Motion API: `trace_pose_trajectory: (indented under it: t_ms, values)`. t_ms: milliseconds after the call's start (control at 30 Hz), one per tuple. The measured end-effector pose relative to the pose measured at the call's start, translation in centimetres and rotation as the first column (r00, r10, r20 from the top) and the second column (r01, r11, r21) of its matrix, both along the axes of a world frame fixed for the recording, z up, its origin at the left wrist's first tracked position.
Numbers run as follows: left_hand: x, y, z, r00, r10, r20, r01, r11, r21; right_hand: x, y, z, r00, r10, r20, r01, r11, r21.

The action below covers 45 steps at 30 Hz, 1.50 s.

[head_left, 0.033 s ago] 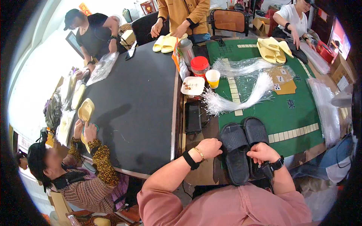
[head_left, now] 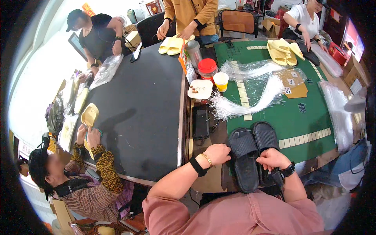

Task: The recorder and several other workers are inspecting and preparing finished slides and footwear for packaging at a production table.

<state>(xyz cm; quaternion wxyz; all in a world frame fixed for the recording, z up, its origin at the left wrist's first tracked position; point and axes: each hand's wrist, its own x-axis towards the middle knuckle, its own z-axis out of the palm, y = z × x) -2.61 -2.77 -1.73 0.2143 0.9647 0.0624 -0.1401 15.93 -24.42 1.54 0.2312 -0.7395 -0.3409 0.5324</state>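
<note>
A pair of black ridged slide slippers lies side by side at the green table's near edge, toes pointing away from me. My left hand [head_left: 218, 153] is closed beside the outer edge of the left slipper [head_left: 246, 166]. Over the right slipper [head_left: 266, 135], my right hand [head_left: 273, 159] is bent into a pinch and covers part of its footbed. A faint thin line shows near the slippers' straps. Whatever either hand's fingertips hold is too small to make out. Beyond the slippers lies a curved bundle of thin white plastic ties [head_left: 254, 103].
Left of the ties stand a paper cup [head_left: 221, 81], a red-lidded jar [head_left: 207, 66] and a white dish [head_left: 200, 89]. Yellow slippers [head_left: 278, 55] lie at the far right. Clear plastic bags [head_left: 337, 113] line the right edge. Several co-workers surround the dark table [head_left: 145, 105].
</note>
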Motion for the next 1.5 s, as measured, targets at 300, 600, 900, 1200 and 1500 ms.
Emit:
trace_pose_trajectory:
  t_ms: [300,600,900,1200,1500]
  values:
    - [0.08,0.02,0.08,1.000,0.004,-0.016,-0.004,1.000,-0.006,0.03,0.03,-0.08,1.000,0.001,-0.005,-0.001,1.000,-0.006]
    - [0.10,-0.05,0.27,0.999,0.008,-0.036,-0.008,1.000,0.000,0.06,0.01,-0.10,1.000,-0.003,-0.023,0.003,1.000,-0.013]
    - [0.11,0.01,0.30,0.999,0.019,-0.038,-0.020,1.000,-0.012,0.01,0.04,0.03,1.000,-0.015,-0.020,0.014,1.000,-0.012]
    - [0.24,0.11,0.29,1.000,0.026,-0.017,-0.027,1.000,-0.012,-0.46,0.31,-0.16,0.998,-0.043,0.035,0.044,0.999,-0.021]
    - [0.36,0.86,-0.02,0.997,0.074,0.023,-0.073,0.996,-0.056,-0.63,0.63,-0.35,0.978,0.032,0.205,-0.029,0.999,-0.018]
